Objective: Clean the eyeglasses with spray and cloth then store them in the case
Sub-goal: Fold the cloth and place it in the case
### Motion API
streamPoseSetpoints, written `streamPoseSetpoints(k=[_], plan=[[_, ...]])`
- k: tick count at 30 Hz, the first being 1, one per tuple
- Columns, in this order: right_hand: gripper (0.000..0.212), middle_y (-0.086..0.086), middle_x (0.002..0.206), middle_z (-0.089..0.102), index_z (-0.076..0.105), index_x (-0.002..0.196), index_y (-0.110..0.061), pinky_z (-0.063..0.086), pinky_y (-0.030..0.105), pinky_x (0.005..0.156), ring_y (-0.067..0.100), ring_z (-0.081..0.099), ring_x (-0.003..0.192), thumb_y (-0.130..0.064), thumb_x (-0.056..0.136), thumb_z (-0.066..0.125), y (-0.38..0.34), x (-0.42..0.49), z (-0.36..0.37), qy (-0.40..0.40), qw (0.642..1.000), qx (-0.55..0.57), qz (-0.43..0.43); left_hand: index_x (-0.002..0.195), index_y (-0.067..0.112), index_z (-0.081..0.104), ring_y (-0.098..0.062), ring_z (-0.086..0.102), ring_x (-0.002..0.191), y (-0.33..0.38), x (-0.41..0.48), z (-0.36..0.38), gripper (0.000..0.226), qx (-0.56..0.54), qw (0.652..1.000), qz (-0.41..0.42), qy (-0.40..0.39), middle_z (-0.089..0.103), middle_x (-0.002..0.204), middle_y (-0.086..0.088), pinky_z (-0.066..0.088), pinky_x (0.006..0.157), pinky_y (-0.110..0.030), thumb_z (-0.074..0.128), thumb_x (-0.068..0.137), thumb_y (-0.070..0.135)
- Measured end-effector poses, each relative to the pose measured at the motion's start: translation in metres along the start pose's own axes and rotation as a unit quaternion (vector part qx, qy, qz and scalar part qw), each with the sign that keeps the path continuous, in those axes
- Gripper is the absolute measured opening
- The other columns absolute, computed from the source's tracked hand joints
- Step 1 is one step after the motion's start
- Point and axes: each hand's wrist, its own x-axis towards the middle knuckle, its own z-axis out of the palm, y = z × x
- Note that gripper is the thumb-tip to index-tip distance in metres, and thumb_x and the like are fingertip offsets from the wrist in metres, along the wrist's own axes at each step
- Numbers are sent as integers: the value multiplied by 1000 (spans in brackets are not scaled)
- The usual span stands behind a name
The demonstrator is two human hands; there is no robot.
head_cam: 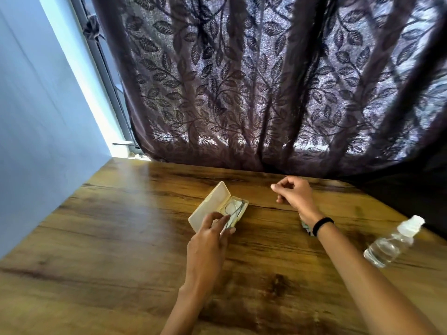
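A cream glasses case (210, 205) lies open in the middle of the wooden table (96, 238), lid tipped back to the left. Folded thin-rimmed eyeglasses (234, 210) rest inside its tray. My left hand (210, 235) is at the near end of the case, fingers curled on the eyeglasses and the tray's edge. My right hand (294, 193) hovers to the right of the case with loosely curled fingers and holds nothing. A small piece of patterned cloth (306, 228) peeks out from under my right wrist. A clear spray bottle (393, 241) lies on its side at the far right.
A dark lace curtain (266, 81) hangs along the table's far edge. A pale blue wall (36, 117) borders the table on the left. A black band (323, 224) sits on my right wrist.
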Motion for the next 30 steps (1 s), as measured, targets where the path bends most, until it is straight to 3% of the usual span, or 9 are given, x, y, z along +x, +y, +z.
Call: streamPoseSetpoints(k=[4,6,8,9,12,18,24,27,30], plan=[[13,8,67,61,61,73,-8,52,33,60,17,59,57,-15,83,66,23,-20,-39,101,994,-41,-16,113,15,64,-12,61,93,21,16,23,27,-31,997,54,-37,59,117,2,53,73,-28,63,86,22],[11,5,71,63,61,75,-11,49,24,64,17,59,65,-16,84,65,33,-32,-51,131,988,-72,-37,113,14,64,-14,62,90,32,23,40,26,-36,994,74,-77,59,114,2,55,73,-32,61,87,20],[11,-1,73,62,61,75,-15,42,7,60,6,56,67,-13,85,63,41,-43,-59,156,981,-95,-63,115,17,63,-13,62,90,43,28,58,27,-33,989,92,-114,58,114,3,53,75,-32,59,88,23],[11,-2,74,62,61,76,-16,40,5,59,3,55,68,-12,86,62,44,-47,-62,161,979,-103,-67,115,19,62,-13,62,91,48,30,67,27,-33,986,100,-130,58,115,4,53,76,-31,59,89,24],[11,-1,81,63,61,80,-17,40,11,61,10,57,74,-10,88,59,55,-57,-70,157,976,-138,-53,116,20,61,-15,61,97,58,38,91,30,-28,979,113,-170,60,115,3,53,80,-32,61,87,25],[13,9,99,68,66,97,-9,52,35,79,23,63,90,-14,87,60,68,-64,-74,134,961,-242,-21,119,24,58,-20,57,107,62,59,127,33,-8,963,99,-250,59,124,-3,49,90,-35,61,87,25],[28,3,102,68,63,107,-14,50,27,73,18,64,92,-30,85,63,72,-62,-63,109,947,-301,-2,113,18,62,-23,62,98,70,78,143,26,-5,962,56,-266,66,112,-6,53,82,-35,57,87,17],[35,4,108,65,60,111,-14,51,32,77,24,60,101,-37,84,60,71,-56,-56,117,930,-349,2,105,16,66,-26,65,90,74,82,146,23,-9,963,22,-270,69,103,-8,56,73,-37,56,85,10],[27,3,110,63,64,107,-17,52,36,78,25,57,106,-33,86,58,71,-53,-53,124,921,-369,2,100,17,68,-24,65,87,74,83,150,22,-8,963,1,-270,70,100,-6,55,71,-36,55,84,9]])
